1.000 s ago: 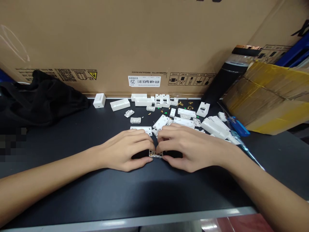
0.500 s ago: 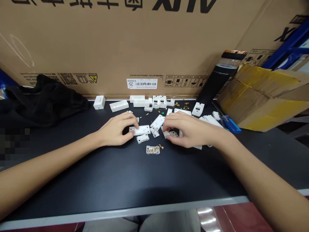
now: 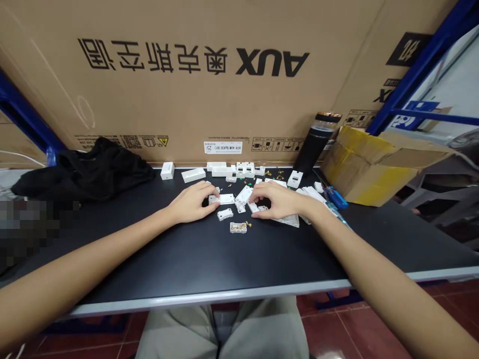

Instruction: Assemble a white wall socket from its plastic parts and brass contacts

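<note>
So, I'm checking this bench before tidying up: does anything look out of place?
One small brass piece lies loose on the black bench top, just beside the white block with brass contacts rather than seated in it, so it looks stray.

Workshop: black workbench [image 3: 299,259], AUX cartons [image 3: 194,85], blue steel racking [image 3: 415,65].

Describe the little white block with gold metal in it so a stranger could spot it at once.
On the black table below the big cardboard box, small white plastic parts lie between the person's left hand and right hand. Closest to the person sits a small white block packed with brass-coloured metal, unlike the plainer white parts around it; a tiny brass bit lies beside it.
</note>
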Action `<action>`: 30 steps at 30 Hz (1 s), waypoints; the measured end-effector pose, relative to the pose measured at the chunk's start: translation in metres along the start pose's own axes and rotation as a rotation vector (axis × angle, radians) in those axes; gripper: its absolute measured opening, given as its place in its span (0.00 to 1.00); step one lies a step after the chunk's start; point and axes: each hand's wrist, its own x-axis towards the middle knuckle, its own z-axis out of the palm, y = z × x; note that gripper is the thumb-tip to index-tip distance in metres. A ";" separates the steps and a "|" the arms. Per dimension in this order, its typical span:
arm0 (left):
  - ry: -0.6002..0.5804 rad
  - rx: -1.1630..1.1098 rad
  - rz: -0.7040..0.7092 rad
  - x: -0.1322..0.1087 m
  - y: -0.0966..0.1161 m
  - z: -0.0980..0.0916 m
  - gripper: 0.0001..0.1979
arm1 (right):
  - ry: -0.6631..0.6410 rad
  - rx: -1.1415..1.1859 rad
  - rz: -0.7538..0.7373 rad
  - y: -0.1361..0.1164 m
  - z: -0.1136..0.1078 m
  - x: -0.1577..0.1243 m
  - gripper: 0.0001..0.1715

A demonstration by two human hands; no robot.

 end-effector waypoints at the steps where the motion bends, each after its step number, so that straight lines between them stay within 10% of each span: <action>1: 0.006 0.000 0.010 0.000 0.000 0.000 0.10 | 0.004 -0.001 0.000 0.000 0.000 0.000 0.15; 30: 0.202 0.037 0.358 -0.009 0.002 -0.003 0.14 | 0.074 0.126 0.021 0.000 0.004 -0.002 0.17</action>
